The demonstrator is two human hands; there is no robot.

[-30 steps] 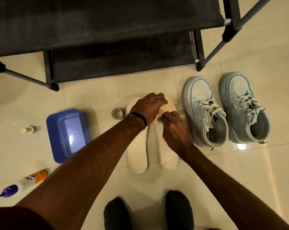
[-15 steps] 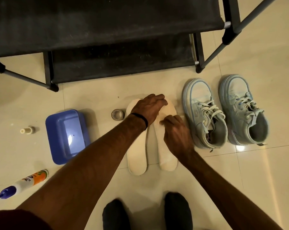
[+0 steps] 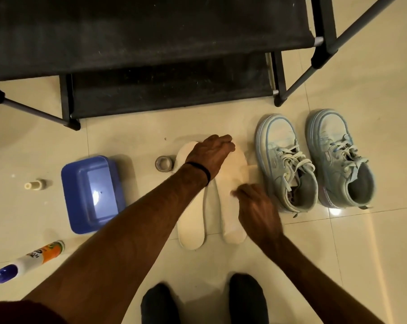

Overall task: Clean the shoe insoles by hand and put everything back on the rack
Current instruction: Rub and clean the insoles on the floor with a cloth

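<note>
Two white insoles lie side by side on the tiled floor, the left insole (image 3: 190,220) and the right insole (image 3: 232,176). My left hand (image 3: 209,154) rests on their toe ends with curled fingers, fingertips pressing the right insole down. My right hand (image 3: 256,206) is blurred and lies on the middle of the right insole, fingers bunched; I cannot tell whether it holds anything. A pale flap (image 3: 252,169) sticks out at that insole's right edge. Two pale blue sneakers (image 3: 286,164) (image 3: 340,160) stand to the right, toes towards the black shoe rack (image 3: 151,54).
A blue plastic basin (image 3: 92,192) sits left of the insoles, a roll of tape (image 3: 163,163) between them. Further left lie a small bottle (image 3: 34,184) and a white squeeze bottle with a blue cap (image 3: 34,258). My feet in dark socks (image 3: 160,305) are at the bottom.
My right hand has slid along the right insole from near the toe towards the heel. My left hand has stayed on the toe ends.
</note>
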